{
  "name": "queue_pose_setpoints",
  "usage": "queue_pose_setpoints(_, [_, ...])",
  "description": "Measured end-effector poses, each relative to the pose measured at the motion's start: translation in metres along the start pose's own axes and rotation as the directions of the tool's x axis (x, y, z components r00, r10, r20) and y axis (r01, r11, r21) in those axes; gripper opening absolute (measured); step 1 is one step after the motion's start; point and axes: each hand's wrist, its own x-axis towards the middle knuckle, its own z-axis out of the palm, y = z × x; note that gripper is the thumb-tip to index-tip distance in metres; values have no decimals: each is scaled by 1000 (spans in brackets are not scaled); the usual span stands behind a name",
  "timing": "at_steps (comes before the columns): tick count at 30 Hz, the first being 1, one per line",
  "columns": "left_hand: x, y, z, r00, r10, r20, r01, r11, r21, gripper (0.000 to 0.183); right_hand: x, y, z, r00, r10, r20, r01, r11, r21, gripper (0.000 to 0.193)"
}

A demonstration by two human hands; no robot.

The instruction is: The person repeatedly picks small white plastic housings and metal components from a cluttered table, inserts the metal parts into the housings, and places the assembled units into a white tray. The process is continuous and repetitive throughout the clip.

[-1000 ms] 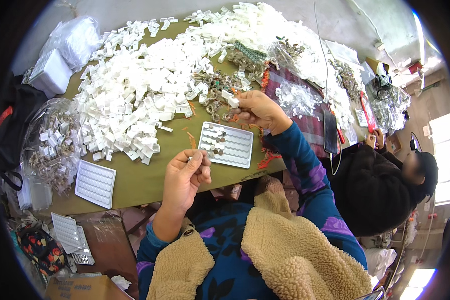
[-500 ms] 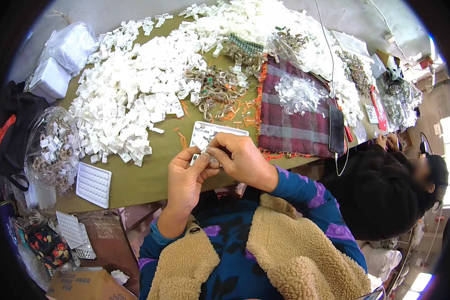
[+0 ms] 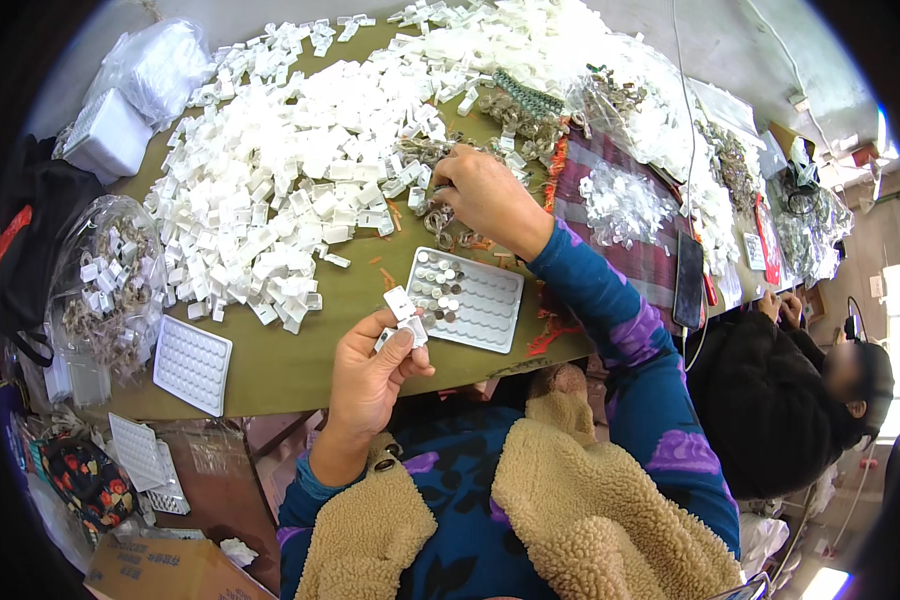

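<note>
Plastic bag (image 3: 110,285), clear and bulging with brownish strands and white bits, at the far left. Next, white tray (image 3: 192,365) with round wells, flat on the green-covered desk (image 3: 280,375). Beyond, broad heap of white plastic parts (image 3: 280,180). Left hand (image 3: 370,375) raised near the desk's front edge, thumb and fingers pinching small white box-shaped pieces (image 3: 407,325). Just right, second white tray (image 3: 490,310), with small round discs (image 3: 438,285) toward its left side. Farther back, right hand (image 3: 490,198) at a brownish tangle (image 3: 425,150), fingers curled, impossible to tell whether gripping. Rightward, plaid cloth (image 3: 595,265) under clear bits, then dark phone (image 3: 688,285).
</note>
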Motion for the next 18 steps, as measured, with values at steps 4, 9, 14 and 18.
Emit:
queue_pose_setpoints(4, [-2,0,-1,999,12,-35,-11,1000,13,25,-6,6,-11,984,39,-175,-2,978,208,15])
queue_pose_setpoints(9, [-3,-2,4,999,48,-9,-48,999,-20,25,-22,22,-38,954,296,-53,-230,831,506,19])
queue_pose_setpoints(14, [-1,3,20,986,159,45,-160,987,24,25,-52,15,-51,942,315,116,-279,538,796,22])
queue_pose_setpoints(18, [9,4,43,949,304,84,-312,945,102,26,-89,-15,-40,966,259,10,-109,371,922,17])
